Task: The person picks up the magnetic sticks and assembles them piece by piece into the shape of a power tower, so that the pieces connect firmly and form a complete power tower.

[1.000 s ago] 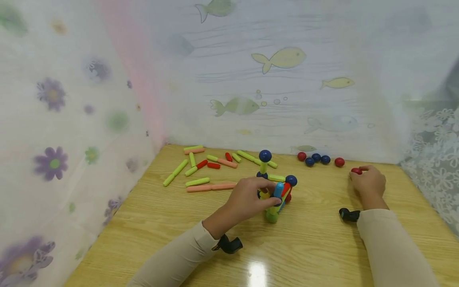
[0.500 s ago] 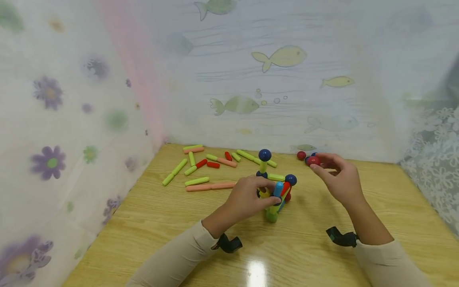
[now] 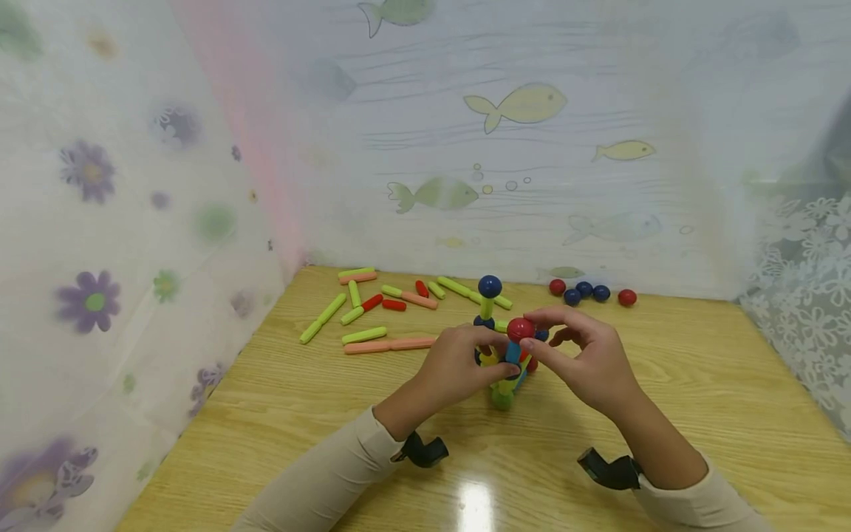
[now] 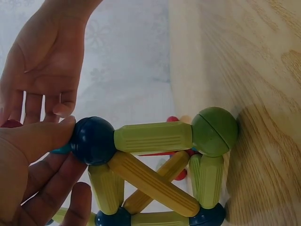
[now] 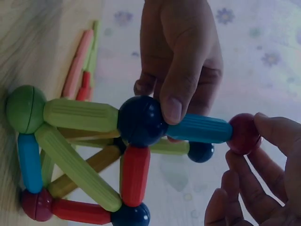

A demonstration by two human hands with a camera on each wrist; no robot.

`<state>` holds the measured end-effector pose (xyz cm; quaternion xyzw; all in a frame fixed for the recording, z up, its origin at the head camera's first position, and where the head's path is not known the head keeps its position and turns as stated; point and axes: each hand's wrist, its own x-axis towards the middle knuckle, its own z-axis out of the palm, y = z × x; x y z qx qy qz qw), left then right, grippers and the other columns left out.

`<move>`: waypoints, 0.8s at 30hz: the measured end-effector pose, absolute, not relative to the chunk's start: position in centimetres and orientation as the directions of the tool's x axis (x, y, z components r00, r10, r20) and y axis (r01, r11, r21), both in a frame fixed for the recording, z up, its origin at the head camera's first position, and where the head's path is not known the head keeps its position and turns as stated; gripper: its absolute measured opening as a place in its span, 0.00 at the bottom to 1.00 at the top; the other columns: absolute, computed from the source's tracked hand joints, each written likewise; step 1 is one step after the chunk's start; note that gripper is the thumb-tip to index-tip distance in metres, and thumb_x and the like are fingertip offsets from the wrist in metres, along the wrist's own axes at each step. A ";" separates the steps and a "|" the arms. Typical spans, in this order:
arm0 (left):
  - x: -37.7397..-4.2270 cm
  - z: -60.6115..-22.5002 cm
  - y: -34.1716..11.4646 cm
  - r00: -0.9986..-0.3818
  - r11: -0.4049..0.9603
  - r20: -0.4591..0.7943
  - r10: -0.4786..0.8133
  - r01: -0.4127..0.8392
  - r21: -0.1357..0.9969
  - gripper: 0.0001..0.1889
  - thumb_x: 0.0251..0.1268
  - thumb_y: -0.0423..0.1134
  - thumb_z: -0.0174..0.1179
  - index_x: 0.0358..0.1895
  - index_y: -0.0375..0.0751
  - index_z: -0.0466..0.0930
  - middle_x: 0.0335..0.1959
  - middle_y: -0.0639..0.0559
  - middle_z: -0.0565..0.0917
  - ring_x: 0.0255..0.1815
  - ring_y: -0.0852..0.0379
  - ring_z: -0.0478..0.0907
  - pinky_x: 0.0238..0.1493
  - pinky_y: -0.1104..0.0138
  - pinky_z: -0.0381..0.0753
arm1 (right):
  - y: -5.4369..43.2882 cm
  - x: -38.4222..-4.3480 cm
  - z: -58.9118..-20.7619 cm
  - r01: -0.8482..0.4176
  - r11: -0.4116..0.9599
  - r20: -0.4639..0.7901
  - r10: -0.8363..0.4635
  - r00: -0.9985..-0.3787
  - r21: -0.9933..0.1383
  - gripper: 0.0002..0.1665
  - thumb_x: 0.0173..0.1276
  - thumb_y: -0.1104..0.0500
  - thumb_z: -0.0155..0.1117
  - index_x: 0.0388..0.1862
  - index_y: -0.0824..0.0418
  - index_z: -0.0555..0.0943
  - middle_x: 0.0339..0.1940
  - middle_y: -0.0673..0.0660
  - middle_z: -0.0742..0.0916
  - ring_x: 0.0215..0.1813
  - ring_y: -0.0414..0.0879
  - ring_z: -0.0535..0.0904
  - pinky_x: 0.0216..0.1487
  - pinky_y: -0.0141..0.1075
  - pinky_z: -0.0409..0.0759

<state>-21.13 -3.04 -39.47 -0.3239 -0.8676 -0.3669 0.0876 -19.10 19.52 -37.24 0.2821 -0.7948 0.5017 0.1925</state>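
A frame of magnetic sticks and balls stands on the table, a green ball [image 4: 215, 131] at one bottom corner. My left hand [image 3: 459, 366] grips its upper corner, thumb and fingers around a dark blue ball [image 5: 142, 121]. From that ball a blue stick [image 5: 200, 128] points up. On the stick's top end sits a red ball [image 3: 521, 329], pinched between the thumb and fingers of my right hand [image 3: 592, 362]. Another short upright part of the frame carries a dark blue ball [image 3: 490, 287]. The left hand covers part of the frame in the head view.
Loose yellow-green, red and salmon sticks [image 3: 391, 345] lie at the back left of the wooden table [image 3: 332, 443]. Several red and dark blue balls [image 3: 583, 289] line the back right. Printed cloth hangs behind and on the left. A black wrist camera [image 3: 612, 470] sits under each wrist.
My right hand has picked the red ball up from the right side of the table and brought it left onto the top of the blue stick. The left hand has stayed put.
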 end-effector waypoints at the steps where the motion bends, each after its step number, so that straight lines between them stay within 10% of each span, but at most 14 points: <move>1: -21.1 -39.5 -3.0 -0.774 0.520 0.391 0.498 0.628 0.579 0.15 0.64 0.50 0.74 0.51 0.53 0.90 0.38 0.64 0.88 0.44 0.59 0.83 0.44 0.67 0.84 | 19.6 -19.2 -37.3 -0.644 0.336 0.589 -0.261 -0.765 -0.687 0.21 0.65 0.69 0.74 0.56 0.55 0.86 0.49 0.52 0.89 0.48 0.41 0.83 0.44 0.27 0.82; 5: -21.2 -39.6 -3.1 -0.780 0.510 0.386 0.493 0.619 0.598 0.16 0.63 0.50 0.74 0.52 0.53 0.90 0.38 0.63 0.88 0.43 0.61 0.84 0.42 0.67 0.85 | 20.3 -20.0 -37.7 -0.632 0.318 0.556 -0.303 -0.774 -0.706 0.23 0.71 0.69 0.67 0.64 0.56 0.82 0.60 0.54 0.86 0.60 0.43 0.80 0.55 0.31 0.81; 12: -21.1 -39.8 -3.1 -0.799 0.517 0.363 0.479 0.591 0.620 0.17 0.63 0.51 0.74 0.52 0.52 0.89 0.40 0.62 0.88 0.41 0.66 0.83 0.38 0.76 0.80 | 21.8 -22.1 -39.8 -0.483 0.463 0.332 -0.371 -0.867 -0.743 0.25 0.78 0.63 0.60 0.72 0.54 0.76 0.72 0.56 0.79 0.74 0.56 0.72 0.69 0.66 0.71; 24: -23.7 -39.7 -5.5 -0.847 0.559 0.340 0.410 0.527 0.640 0.10 0.66 0.47 0.72 0.48 0.53 0.89 0.41 0.63 0.89 0.40 0.65 0.84 0.42 0.67 0.84 | 22.7 -21.3 -38.8 -0.449 0.671 0.243 -0.383 -0.891 -0.590 0.17 0.71 0.60 0.71 0.58 0.56 0.85 0.54 0.55 0.87 0.48 0.49 0.88 0.50 0.46 0.88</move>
